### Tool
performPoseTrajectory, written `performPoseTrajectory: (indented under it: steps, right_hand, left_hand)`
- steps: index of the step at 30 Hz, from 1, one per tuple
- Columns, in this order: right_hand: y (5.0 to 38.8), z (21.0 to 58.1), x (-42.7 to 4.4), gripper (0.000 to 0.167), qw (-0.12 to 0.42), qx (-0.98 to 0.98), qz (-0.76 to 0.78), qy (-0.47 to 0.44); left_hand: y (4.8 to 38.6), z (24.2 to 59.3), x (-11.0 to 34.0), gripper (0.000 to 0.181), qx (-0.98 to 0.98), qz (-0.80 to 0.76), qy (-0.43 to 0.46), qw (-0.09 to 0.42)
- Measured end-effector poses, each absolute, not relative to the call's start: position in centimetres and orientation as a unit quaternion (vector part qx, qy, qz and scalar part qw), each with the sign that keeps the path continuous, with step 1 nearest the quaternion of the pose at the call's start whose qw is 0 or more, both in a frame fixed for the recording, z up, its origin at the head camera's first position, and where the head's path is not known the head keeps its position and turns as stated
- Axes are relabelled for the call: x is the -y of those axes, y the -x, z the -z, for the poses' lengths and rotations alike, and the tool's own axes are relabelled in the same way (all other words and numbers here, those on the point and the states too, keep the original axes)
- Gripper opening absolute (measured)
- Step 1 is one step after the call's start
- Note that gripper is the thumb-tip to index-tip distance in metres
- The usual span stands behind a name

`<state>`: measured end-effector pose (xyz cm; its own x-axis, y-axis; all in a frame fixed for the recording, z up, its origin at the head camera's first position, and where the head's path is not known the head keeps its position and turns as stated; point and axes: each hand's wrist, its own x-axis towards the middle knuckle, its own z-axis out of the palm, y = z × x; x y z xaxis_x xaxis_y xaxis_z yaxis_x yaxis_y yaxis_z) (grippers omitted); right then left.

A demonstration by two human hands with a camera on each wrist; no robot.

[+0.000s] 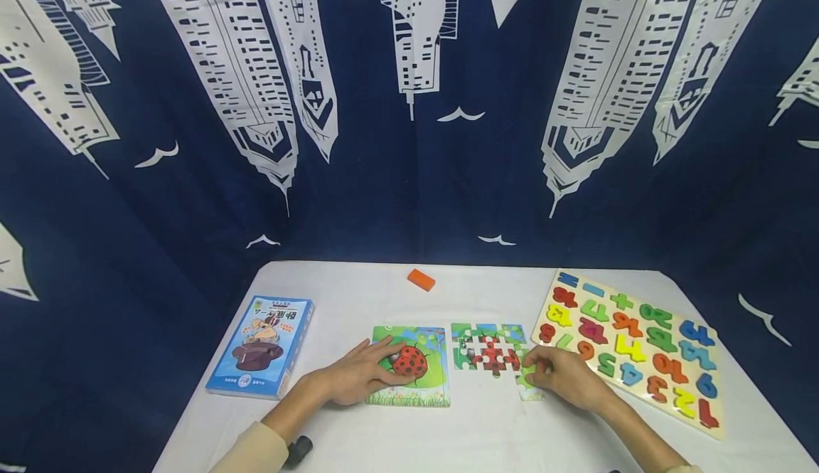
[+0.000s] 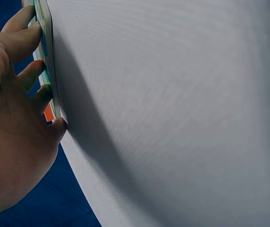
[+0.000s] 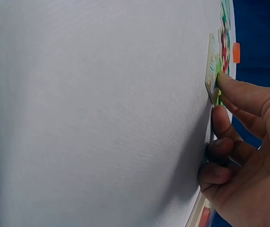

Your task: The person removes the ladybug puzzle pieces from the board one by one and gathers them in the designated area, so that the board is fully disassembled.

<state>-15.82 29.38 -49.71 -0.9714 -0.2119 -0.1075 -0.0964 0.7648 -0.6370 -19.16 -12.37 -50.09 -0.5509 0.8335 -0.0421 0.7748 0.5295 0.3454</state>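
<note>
My left hand [image 1: 355, 373] rests with extended fingers on a ladybug picture board [image 1: 427, 391]. In the left wrist view its fingertips lie along the edge of the board [image 2: 47, 35]. Right of that board lies a partly joined ladybug jigsaw [image 1: 493, 355], its lower left part bare. At the jigsaw's lower right corner, my right hand [image 1: 569, 377] pinches a jigsaw piece [image 1: 530, 391] with a grassy print. The right wrist view shows the thumb on this piece [image 3: 211, 71] and the other fingers curled; the fingers partly hide the right side of the jigsaw.
A wooden number board [image 1: 630, 345] with colourful numerals lies just right of my right hand. A blue box [image 1: 259, 345] sits at the left. An orange block [image 1: 421, 279] lies near the back edge. Beside my left forearm is a small black object [image 1: 298, 452].
</note>
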Motion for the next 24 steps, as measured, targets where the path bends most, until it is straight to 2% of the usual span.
performPoseTrajectory:
  steps: [24]
  right_hand:
    - [15.82,49.73,-29.19,0.018,0.093,-0.939,0.324,0.067]
  left_hand:
    - [19.20,49.98,12.51,0.042,-0.867,-0.154,-0.460,0.116]
